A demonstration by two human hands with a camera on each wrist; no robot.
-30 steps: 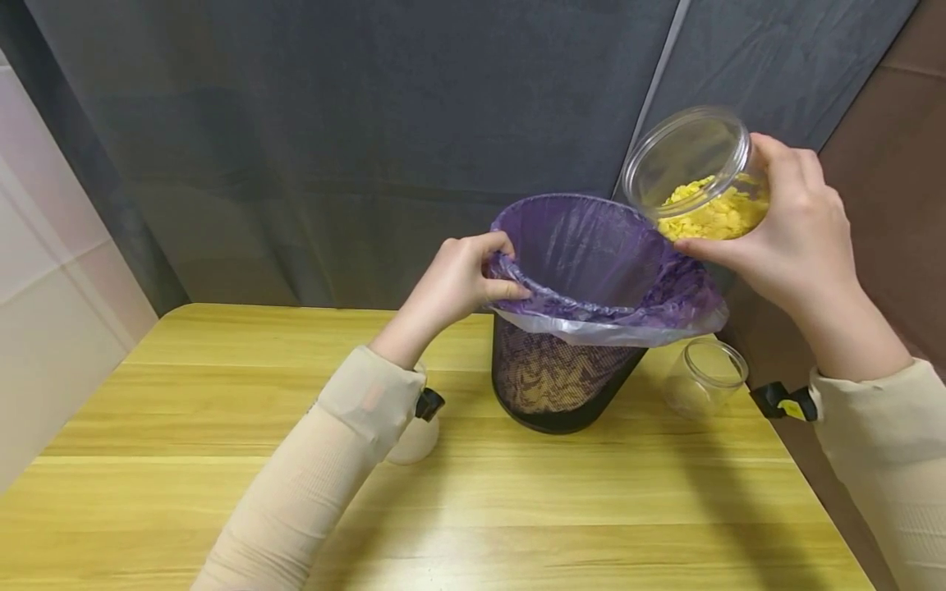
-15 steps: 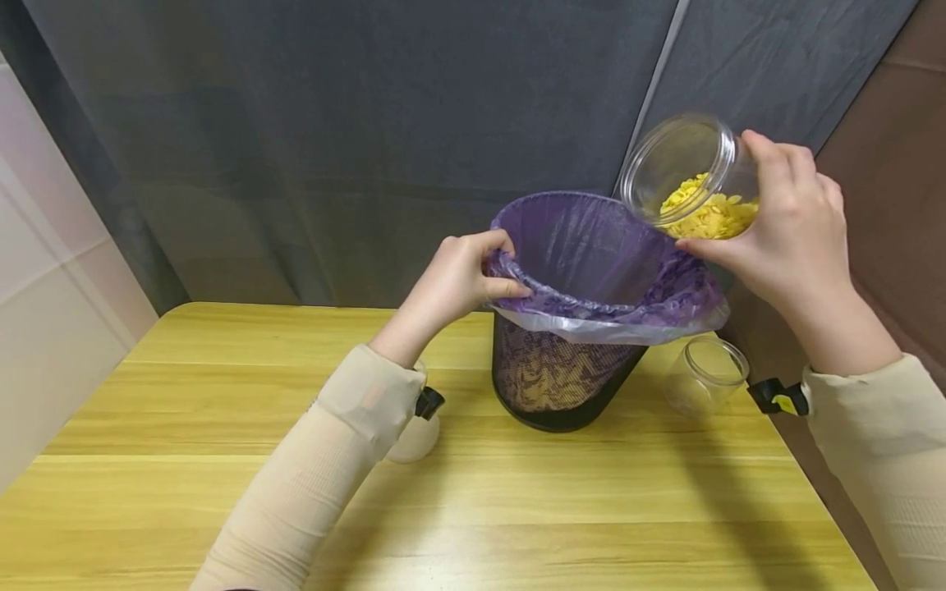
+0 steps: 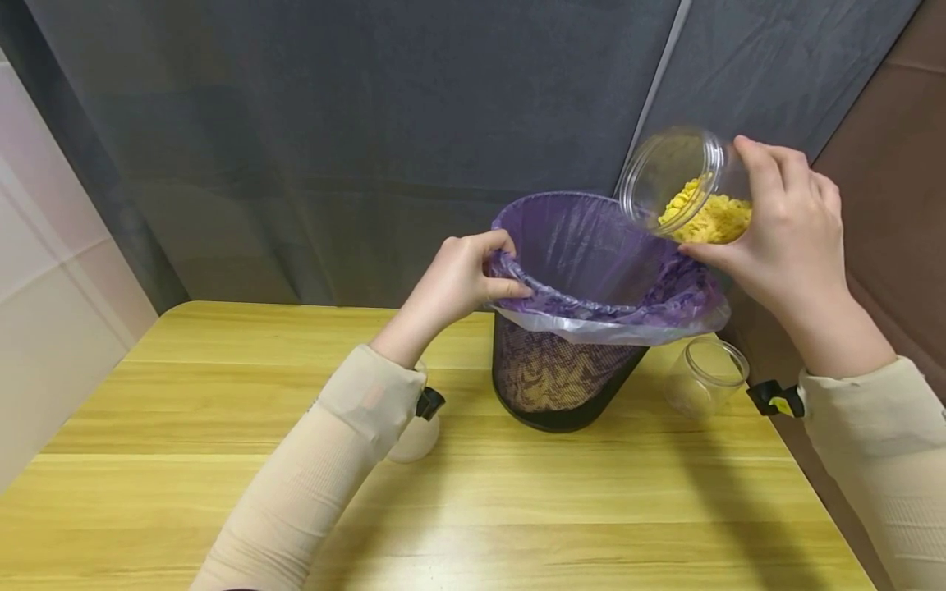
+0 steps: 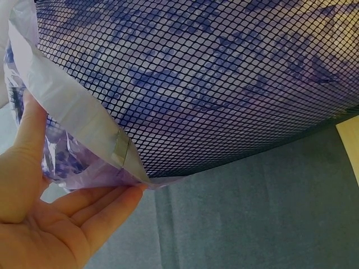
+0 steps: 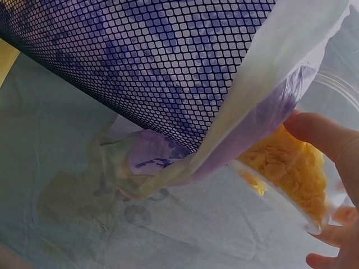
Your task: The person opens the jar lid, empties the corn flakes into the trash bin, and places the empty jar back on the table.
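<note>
A black mesh trash can (image 3: 557, 377) stands tilted on the table, lined with a purple plastic bag (image 3: 584, 246) folded over its rim. My left hand (image 3: 466, 275) pinches the bag and rim at the left side, the thumb outside. In my right hand (image 3: 794, 217) is a clear plastic jar (image 3: 668, 168), gripped around its body and tipped with its mouth toward the can. Yellow flakes (image 3: 713, 222) lie along the jar's lower side, right at the can's right rim. The right wrist view shows the same yellow flakes (image 5: 291, 168) behind the bag's edge.
Another clear jar (image 3: 707, 377) stands right of the can on the wooden table (image 3: 259, 476). Partly behind my left forearm is a clear round object (image 3: 414, 439). A grey curtain (image 3: 332, 148) hangs behind the table.
My right hand has moved slightly left and tipped the jar further down toward the can. The flakes have shifted inside it. My left hand and the can stay put.
</note>
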